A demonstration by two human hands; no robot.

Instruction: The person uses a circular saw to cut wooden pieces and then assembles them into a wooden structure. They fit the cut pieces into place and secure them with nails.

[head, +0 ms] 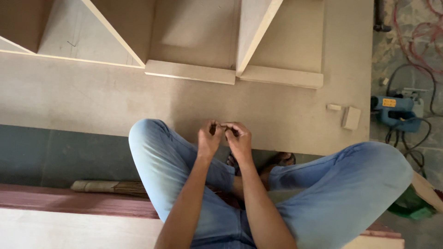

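Pale boards (184, 101) covered the workshop floor, with a blue power tool (396, 113) and two small wood blocks (350, 117) off to the right. Both hands met above the crossed knees, the left hand (208, 140) and right hand (239, 138) touching, fingertips pinched on a small dark piece (223, 126) between them, too tiny to identify; neither hand was nearer.

Single head-worn camera, looking steeply down from above a seated person.

The view faces forward over crossed legs in blue jeans (217, 193), close at the near edge, toward a wide flat board (92, 97) and upright panels (251, 32) farther off.
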